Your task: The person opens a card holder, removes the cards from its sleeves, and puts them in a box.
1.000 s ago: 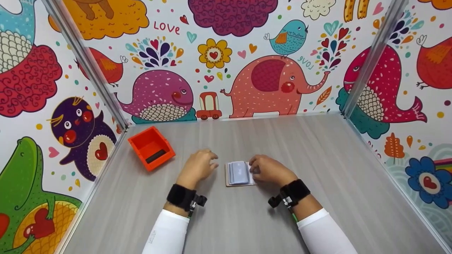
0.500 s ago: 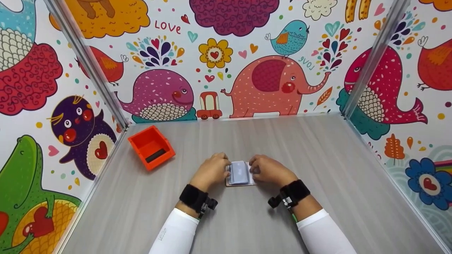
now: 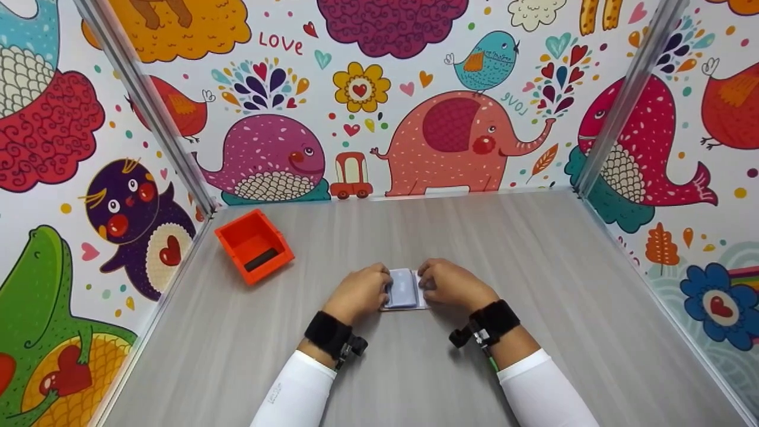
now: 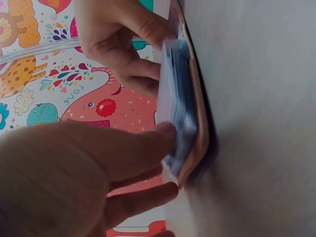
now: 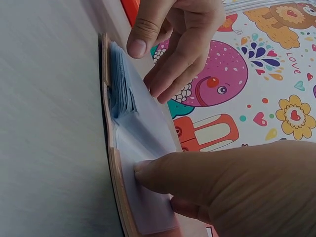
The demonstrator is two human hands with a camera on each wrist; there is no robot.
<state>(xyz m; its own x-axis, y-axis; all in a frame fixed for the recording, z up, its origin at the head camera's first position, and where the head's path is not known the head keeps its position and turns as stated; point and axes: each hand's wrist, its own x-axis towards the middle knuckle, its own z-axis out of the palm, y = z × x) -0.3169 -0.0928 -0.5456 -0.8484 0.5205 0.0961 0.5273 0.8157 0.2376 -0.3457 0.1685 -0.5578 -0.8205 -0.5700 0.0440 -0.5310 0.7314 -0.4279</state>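
A small card holder [image 3: 401,289] lies spread on the table, its brown cover beneath clear plastic sleeves. Most sleeves are stacked toward its left half. My left hand [image 3: 360,292] is at the left edge; in the left wrist view its thumb [image 4: 165,132] touches the sleeve stack [image 4: 173,98] and a finger reaches the cover's corner [image 4: 183,175]. My right hand [image 3: 453,284] holds the right side. In the right wrist view its thumb [image 5: 148,173] presses on the flat right-hand sleeve [image 5: 150,212], the fingers curled past the far edge and partly hidden.
An orange-red bin [image 3: 254,246] stands at the back left of the grey table [image 3: 522,249], a dark strip [image 3: 261,260] inside it. Walls with cartoon animal prints [image 3: 261,157] enclose the table on the back and both sides.
My left hand has moved right from beside the card holder onto its left edge, its fingers drawing in around it. My right hand has stayed at the right side throughout.
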